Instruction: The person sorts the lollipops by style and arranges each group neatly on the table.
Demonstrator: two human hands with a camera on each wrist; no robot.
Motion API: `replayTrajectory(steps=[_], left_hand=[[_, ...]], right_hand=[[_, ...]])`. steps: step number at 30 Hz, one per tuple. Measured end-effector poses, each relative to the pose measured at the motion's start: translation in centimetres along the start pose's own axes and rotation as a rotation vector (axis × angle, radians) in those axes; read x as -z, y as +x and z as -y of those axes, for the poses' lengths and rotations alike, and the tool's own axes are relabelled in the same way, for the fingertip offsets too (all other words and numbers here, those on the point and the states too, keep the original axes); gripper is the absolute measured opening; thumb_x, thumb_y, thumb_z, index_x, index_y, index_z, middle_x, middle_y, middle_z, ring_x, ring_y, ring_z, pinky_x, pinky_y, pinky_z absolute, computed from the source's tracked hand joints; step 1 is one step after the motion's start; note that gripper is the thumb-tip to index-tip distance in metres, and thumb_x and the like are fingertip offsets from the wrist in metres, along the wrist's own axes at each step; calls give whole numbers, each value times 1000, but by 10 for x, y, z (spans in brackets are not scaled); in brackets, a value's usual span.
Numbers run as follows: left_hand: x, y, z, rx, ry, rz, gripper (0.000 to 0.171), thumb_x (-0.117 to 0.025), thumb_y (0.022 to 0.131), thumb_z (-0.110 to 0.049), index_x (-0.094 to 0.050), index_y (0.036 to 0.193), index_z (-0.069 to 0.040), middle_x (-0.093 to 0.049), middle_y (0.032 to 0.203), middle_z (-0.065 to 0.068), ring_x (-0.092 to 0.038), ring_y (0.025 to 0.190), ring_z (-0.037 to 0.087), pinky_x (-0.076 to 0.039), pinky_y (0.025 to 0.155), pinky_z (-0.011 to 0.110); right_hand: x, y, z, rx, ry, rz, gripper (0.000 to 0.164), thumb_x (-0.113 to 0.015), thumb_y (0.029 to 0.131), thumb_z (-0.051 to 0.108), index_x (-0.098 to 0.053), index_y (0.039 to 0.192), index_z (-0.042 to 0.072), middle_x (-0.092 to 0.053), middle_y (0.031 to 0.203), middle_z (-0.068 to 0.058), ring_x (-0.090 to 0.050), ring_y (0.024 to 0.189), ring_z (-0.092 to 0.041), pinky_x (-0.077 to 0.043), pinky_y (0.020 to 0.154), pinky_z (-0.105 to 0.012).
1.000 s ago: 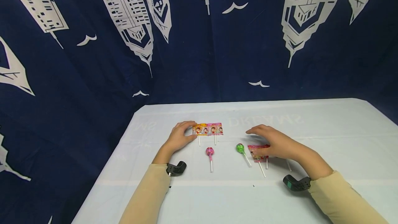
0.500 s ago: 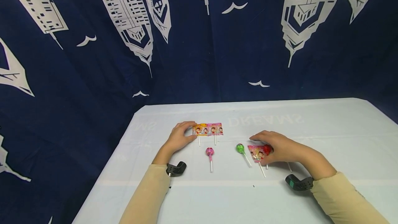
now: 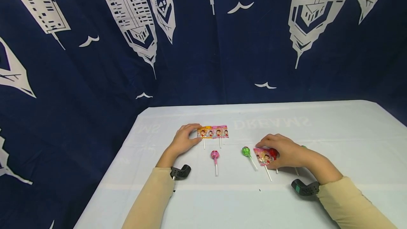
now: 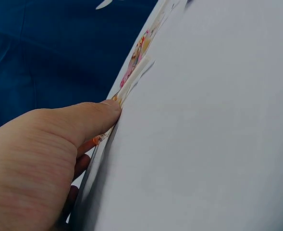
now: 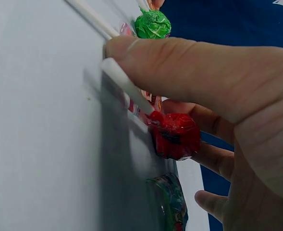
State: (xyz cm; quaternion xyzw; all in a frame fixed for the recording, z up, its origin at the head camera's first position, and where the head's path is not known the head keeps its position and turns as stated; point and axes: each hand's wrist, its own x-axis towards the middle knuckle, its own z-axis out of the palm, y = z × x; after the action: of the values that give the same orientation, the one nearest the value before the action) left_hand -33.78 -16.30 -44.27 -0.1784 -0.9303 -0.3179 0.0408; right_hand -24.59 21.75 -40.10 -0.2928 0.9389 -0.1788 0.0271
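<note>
My left hand (image 3: 184, 139) holds the left end of a flat lollipop in an orange wrapper (image 3: 203, 133), thumb at its lower edge and fingers at its upper edge. A flat pink-wrapped lollipop (image 3: 220, 132) lies against its right side. My right hand (image 3: 287, 150) grips another flat lollipop in a pink wrapper (image 3: 262, 157) between thumb and fingertips. Under that hand's arch sits a round red lollipop (image 5: 177, 137), its white stick near the thumb. A round green lollipop (image 3: 246, 152) lies just left of the held one.
A round pink lollipop (image 3: 214, 155) lies between the hands on the white-covered table (image 3: 222, 200). Farther under the right hand is a dark green-blue wrapped candy (image 5: 169, 202), mostly hidden in the head view. A dark blue printed curtain (image 3: 197, 63) hangs behind the table.
My right hand has drawn back and lowered, its fingers closing at the pink flat lollipop's edges. The red lollipop has shifted slightly right. My left hand has stayed still.
</note>
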Motion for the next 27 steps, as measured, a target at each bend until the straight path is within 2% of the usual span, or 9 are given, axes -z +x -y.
replayTrajectory(steps=[12,27], left_hand=[[1,0,0,3,-9,-6,50,-74,89,-26,-61,137,-20,-54,148,0,-42,142,27,-31,119,52],[0,0,-2,15,-21,-4,50,-75,89,-24,-61,136,-19,-54,148,0,-42,142,27,-31,119,52]], right_hand=[[-5,2,0,23,8,-50,61,-87,73,31,-66,128,18,-62,121,3,-52,112,-21,-48,95,-45],[-6,1,3,15,32,-55,59,-86,73,28,-67,127,17,-63,118,4,-50,110,-18,-48,92,-42]])
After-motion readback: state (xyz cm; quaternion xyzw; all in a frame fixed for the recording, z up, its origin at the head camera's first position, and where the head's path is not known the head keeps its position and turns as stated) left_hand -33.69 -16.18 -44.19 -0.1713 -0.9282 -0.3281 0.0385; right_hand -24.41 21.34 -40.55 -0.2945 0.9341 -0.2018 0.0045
